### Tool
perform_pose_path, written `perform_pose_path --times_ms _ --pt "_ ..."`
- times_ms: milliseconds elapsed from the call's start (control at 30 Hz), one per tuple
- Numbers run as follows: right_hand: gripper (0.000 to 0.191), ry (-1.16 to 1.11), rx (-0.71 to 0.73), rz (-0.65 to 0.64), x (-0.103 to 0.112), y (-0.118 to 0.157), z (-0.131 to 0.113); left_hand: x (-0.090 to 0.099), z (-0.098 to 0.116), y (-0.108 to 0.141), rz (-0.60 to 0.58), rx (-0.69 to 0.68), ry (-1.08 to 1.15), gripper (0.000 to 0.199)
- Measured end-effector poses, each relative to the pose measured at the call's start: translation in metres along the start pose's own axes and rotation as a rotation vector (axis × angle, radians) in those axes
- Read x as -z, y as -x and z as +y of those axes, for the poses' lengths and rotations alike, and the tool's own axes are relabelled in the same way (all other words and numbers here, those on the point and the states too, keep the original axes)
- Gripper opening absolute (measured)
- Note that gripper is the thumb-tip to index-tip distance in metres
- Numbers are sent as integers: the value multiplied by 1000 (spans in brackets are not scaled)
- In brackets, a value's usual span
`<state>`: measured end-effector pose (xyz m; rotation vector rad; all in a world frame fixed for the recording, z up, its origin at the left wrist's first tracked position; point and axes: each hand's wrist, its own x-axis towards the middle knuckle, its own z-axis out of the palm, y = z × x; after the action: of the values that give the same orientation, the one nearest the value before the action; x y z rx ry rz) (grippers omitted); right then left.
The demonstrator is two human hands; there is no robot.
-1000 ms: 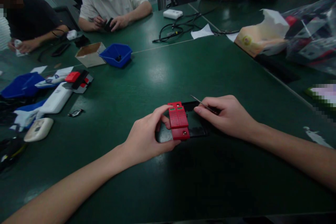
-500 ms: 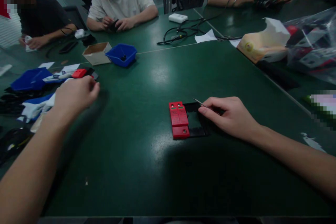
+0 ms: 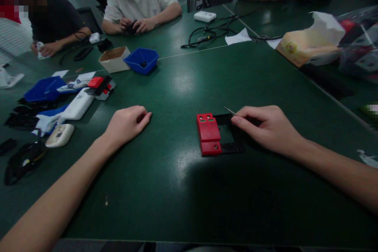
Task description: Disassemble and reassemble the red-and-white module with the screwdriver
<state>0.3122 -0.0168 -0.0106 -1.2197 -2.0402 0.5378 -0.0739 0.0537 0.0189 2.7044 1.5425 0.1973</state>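
On our green table (image 3: 165, 189): one red module (image 3: 209, 136) against a black frame (image 3: 230, 149); one pointed tool (image 3: 229, 110), pinched in our right hand (image 3: 267, 126); our left hand (image 3: 125, 124), curled, any contents hidden.

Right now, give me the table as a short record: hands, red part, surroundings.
Left hand: fingers curled; contents, if any, hidden
Right hand: holds a thin pointed tool near the black frame
Red module: on the table between the hands, at the frame's left side
Far side: blue bin beside an open box
Left side: white device
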Motion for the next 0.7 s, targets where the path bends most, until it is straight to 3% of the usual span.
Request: perform_pose_path --times_ms 200,333,433,533,700 --pt "21 -22 -98 46 -1 -2 1 -18 62 5 8 -415 188 32" --pt "19 7 -116 85 -1 -3 5 -19 81 9 -28 -557 280 29" --pt "19 65 -74 40 1 -3 5 -18 80 11 11 -541 373 20" --pt "18 105 -10 17 2 -2 4 -17 73 12 63 -424 445 16" --pt "17 144 30 15 1 1 4 -14 65 12 -9 -302 321 52"
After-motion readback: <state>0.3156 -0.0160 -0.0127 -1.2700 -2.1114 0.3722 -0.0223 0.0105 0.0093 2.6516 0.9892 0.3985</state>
